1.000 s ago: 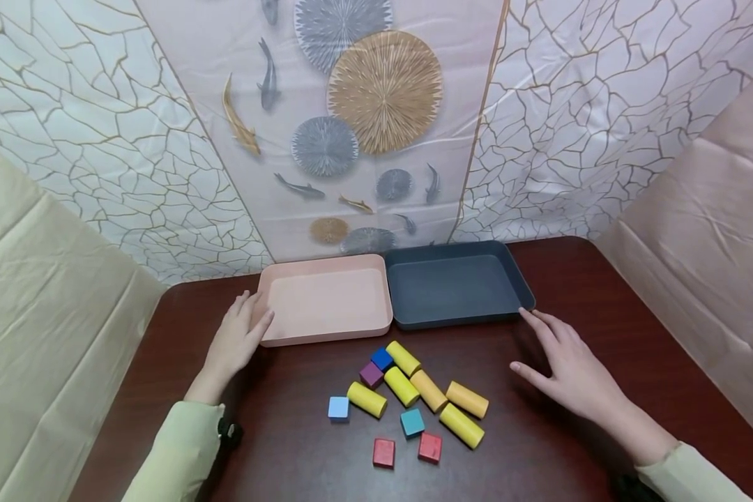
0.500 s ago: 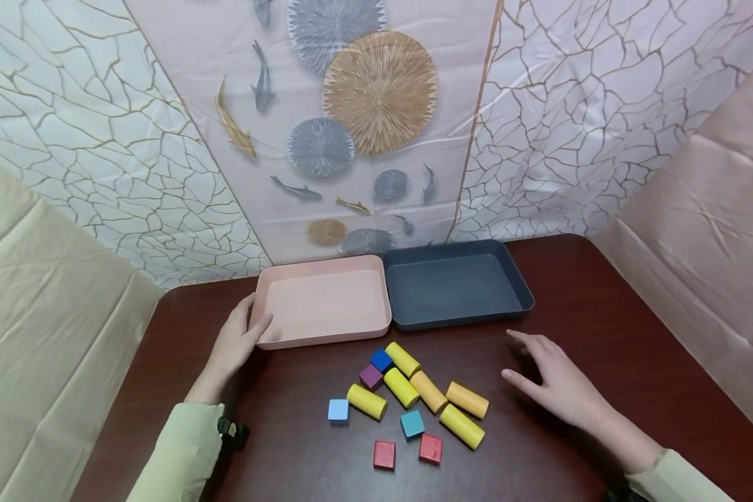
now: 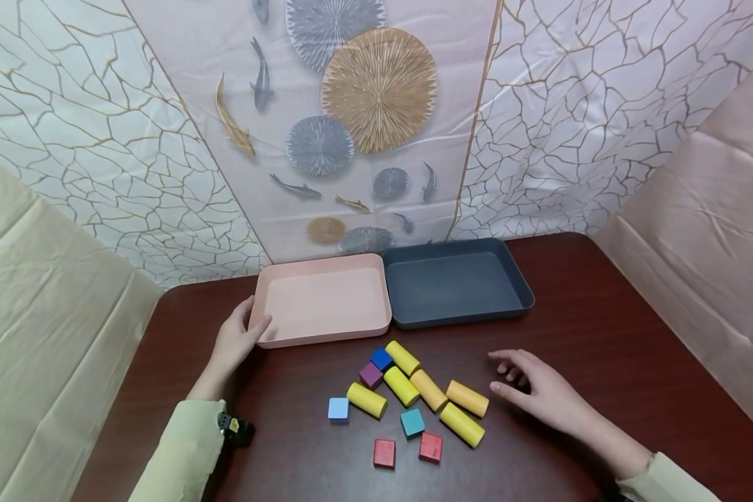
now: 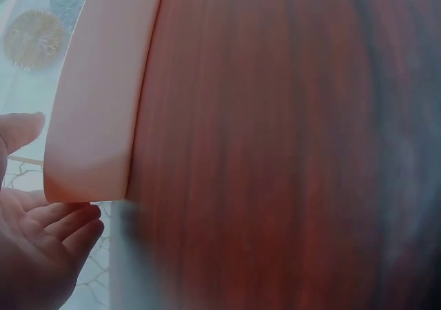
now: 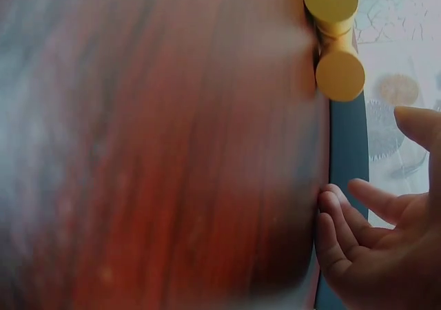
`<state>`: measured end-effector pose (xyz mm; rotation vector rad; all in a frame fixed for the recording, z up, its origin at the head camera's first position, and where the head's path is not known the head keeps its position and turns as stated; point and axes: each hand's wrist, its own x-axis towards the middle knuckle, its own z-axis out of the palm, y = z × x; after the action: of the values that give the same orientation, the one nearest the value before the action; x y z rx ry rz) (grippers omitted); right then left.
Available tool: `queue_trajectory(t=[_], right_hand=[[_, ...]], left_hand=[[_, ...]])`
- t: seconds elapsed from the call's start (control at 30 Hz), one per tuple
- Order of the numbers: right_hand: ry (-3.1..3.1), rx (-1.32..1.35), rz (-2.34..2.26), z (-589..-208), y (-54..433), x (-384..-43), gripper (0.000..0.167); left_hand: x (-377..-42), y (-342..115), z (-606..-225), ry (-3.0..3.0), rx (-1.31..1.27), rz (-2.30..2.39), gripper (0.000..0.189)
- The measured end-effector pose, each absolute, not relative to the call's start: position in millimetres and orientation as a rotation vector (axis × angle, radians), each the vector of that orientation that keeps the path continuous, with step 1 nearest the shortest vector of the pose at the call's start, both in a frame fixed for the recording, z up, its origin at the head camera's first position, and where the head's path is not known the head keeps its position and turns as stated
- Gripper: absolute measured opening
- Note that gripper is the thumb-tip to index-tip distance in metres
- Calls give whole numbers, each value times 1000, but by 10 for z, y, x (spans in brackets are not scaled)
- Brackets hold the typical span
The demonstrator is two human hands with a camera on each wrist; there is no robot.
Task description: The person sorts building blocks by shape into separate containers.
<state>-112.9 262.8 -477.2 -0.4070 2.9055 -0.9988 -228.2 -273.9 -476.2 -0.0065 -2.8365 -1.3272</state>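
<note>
Main item: smooth pink rectangular tray, apparently plastic (image 3: 326,300), flat on the dark red-brown wood-grained bench (image 3: 288,453). Probably light, stiff and apt to slide; best held at the left end wall, thumb inside, fingers outside.

Left grip (image 3: 232,343): straddles that tray's near-left corner, thumb over the rim, fingers along the outer wall. Cannot tell whether it pinches or only rests.

Second item: matte orange cylinder, probably painted wood (image 3: 468,398), on its side, nearer the person than the pink tray and off to its right. Expect light, rigid, not fragile, prone to roll. Take it across the curved sides at mid-length.

Right grip (image 3: 542,390): empty, fingers loosely bent, just beside this cylinder, not touching.

Outward: another orange cylinder (image 3: 428,390), yellow cylinders (image 3: 462,425) and coloured cubes (image 3: 412,423) lie in front of and right-front of the pink tray; dark blue-grey rectangular tray (image 3: 458,282) directly to its right.
</note>
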Motion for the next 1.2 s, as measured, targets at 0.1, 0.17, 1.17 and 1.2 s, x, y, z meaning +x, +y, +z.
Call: queue_trajectory(t=[0.1,0.17,1.17,1.2], right_hand=[[2890,-456,-1007,-4781,2591,-1110,40],[2878,-498,-1006,-4784,2571,-1098,37],[2839,-703,-978,-4770,2464,-1083,13],[2836,-679,-985,-4766,2459,-1088,13]], left_hand=[[-2288,-2744,-4788,-2813,16,-1411,72],[-2297,-2754,-4814,-2786,36,-1488,69],[-2327,-2830,-4875,-2737,109,-1706,55],[-2323,-2830,-4871,-2737,108,-1707,55]])
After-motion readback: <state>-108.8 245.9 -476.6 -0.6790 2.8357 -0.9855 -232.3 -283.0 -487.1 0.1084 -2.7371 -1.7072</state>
